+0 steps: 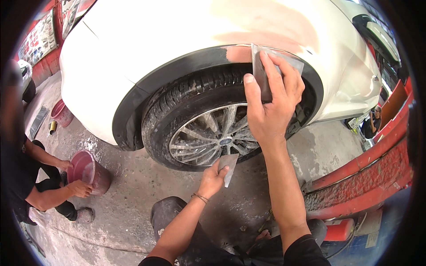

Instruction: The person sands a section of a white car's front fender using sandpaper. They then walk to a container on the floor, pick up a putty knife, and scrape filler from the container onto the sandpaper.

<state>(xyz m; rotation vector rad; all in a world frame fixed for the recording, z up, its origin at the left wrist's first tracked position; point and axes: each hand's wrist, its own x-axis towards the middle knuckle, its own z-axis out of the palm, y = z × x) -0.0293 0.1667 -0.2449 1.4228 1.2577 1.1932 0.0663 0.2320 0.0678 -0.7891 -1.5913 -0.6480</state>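
Observation:
My right hand holds a thin grey rectangular sheet against the wheel arch, its fingers spread over it and the thumb at its left edge. Whether it is sandpaper or a spreader I cannot tell. Around it, pinkish filler covers part of the black arch trim, and a larger pink patch lies on the white car fender above. Lower down, in front of the wheel, my left hand pinches a smaller light grey flat piece between thumb and fingers.
At the left, another person's hands hold a dark red bucket. A second red bucket and a small can stand farther back. A red metal structure rises at the right, with a red container below it.

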